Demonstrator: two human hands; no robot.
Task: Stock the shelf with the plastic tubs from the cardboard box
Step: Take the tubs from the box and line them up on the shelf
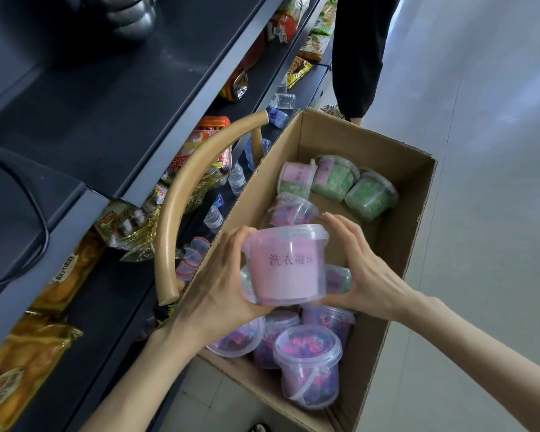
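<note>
We hold the pink-labelled tub above the cardboard box, left hand and right hand fingers curled around its sides.

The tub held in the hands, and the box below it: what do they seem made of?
Tub: thin translucent plastic, slightly glossy, it seems; pink shows hazily through the wall and lid. Box: brown cardboard, matte, probably corrugated; raw cut edges and a folded flap.
</note>
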